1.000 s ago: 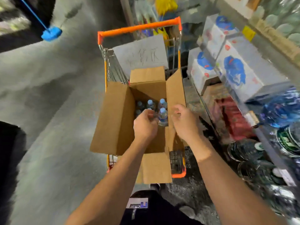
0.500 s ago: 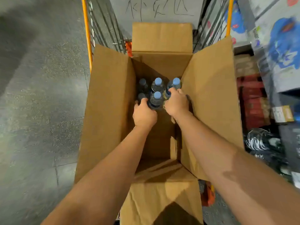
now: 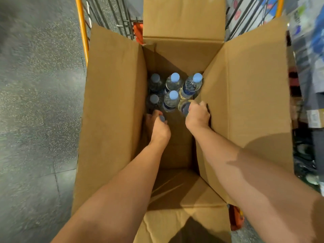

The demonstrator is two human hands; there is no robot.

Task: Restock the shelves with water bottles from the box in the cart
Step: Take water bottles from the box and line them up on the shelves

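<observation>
Inside the box (image 3: 112, 102), both hands (seemingly) grip bottles (image 3: 172, 100).

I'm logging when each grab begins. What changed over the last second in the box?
Both hands went down from the box top in among the bottles. The left hand now closes on a bottle at the near left; the right hand grips one by the right wall. The view moved in closer. The cardboard box, its open flaps and the other upright bottles stayed put.
</observation>
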